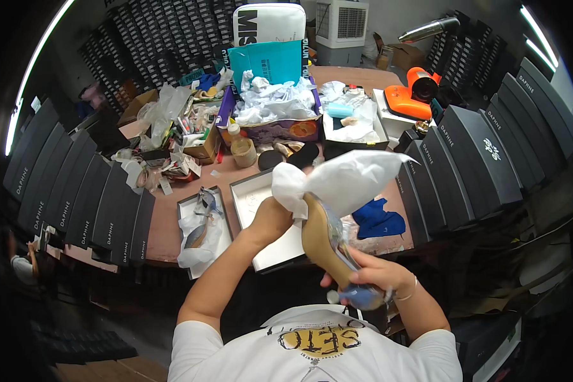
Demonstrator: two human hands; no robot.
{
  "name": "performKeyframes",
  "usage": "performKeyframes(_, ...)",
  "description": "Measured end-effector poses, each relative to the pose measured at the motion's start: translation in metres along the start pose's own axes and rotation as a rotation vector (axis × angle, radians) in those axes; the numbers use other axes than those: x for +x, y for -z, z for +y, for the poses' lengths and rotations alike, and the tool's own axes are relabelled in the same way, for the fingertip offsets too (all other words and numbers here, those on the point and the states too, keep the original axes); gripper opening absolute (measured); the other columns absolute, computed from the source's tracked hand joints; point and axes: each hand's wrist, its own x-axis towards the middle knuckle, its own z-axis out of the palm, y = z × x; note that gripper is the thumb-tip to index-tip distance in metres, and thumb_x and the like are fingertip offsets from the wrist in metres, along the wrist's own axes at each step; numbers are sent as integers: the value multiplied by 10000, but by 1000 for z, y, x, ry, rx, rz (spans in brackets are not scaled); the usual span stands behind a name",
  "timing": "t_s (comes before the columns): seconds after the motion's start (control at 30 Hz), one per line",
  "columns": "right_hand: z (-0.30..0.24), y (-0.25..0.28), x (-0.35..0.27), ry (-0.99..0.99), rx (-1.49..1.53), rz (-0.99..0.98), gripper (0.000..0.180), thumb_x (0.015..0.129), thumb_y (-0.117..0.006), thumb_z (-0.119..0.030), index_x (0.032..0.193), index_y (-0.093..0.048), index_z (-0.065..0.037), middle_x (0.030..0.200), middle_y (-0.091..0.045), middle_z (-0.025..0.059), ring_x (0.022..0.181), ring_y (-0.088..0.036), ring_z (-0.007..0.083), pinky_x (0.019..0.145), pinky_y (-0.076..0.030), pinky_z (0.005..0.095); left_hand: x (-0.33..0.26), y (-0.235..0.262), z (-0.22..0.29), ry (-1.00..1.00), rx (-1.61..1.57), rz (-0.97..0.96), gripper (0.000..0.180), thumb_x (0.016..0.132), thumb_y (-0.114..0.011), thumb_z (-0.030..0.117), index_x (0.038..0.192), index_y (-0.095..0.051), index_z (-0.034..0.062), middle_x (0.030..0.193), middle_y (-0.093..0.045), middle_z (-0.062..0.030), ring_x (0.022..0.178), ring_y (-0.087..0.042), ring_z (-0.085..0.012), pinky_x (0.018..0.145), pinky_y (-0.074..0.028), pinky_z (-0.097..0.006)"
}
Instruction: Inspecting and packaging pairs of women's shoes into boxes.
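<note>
The left hand [275, 219] is closed on paper [356, 181]; the right hand [387, 275] grips the heel end of a shoe [320, 239] between them. Beyond, a pink surface [163, 221], boxes [476, 170] banked either side, a cooler [347, 27] farther off.

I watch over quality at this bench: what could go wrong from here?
The shoe might slip and drop: the right hand holds it near its heel end, which shows nearer the body than the table.
The tissue could tear or crease, since the left hand grips it near the toe and much of it spreads loose.
</note>
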Motion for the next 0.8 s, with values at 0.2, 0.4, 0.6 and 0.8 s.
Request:
performKeyframes(0.2,28,42,8,-175,-93,136,652,883,-495,-109,1445,-174,-28,1140,-563,155,862,-621,183,736,-546,315,12,61,-67,242,323,213,531,742,-520,-46,1263,-418,-29,1239,-469,-224,946,-577,-419,786,-496,-450)
performKeyframes(0.4,33,17,-2,52,85,-63,732,888,-512,-196,1463,-111,13,1210,-532,182,891,-613,190,791,-505,298,53,118,-35,107,464,390,575,736,-535,-35,1298,-409,-45,1315,-436,-216,1000,-582,-401,829,-508,-422)
performKeyframes(0.6,-7,-5,25,-49,-203,-125,717,930,-475,-202,1472,-63,21,1217,-529,145,938,-558,150,831,-473,278,-8,41,25,-165,50,52,620,703,-559,-80,1307,-426,-43,1350,-447,-210,1025,-601,-368,799,-538,-384)
performKeyframes(0.8,20,34,63,-264,-183,-71,593,922,-466,-233,1410,-247,24,1089,-594,114,884,-580,154,804,-484,266,-68,34,17,-177,136,154,653,689,-573,-104,1323,-443,-20,1293,-513,-188,1022,-616,-335,805,-543,-363)
